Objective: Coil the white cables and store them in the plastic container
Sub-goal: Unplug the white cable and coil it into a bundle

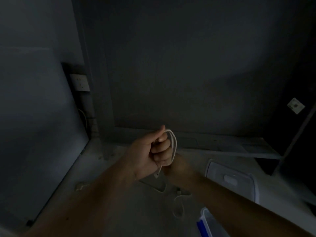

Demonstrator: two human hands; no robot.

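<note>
dim | soft blur | corners dark | wide-angle bending at edges

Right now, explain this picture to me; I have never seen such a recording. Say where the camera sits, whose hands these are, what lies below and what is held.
No machine here: a person works bare-handed, and the single picture comes from a camera worn on the head, looking forward and down in dim light. The left hand grips a white cable gathered into loops, one end hanging below the fist. The right hand sits behind it, mostly hidden, so its grip cannot be told. On the pale surface below lies a second white cable, loose. To the right is what looks like a clear plastic lid; at the bottom edge, a corner of the plastic container with a blue clip.
</note>
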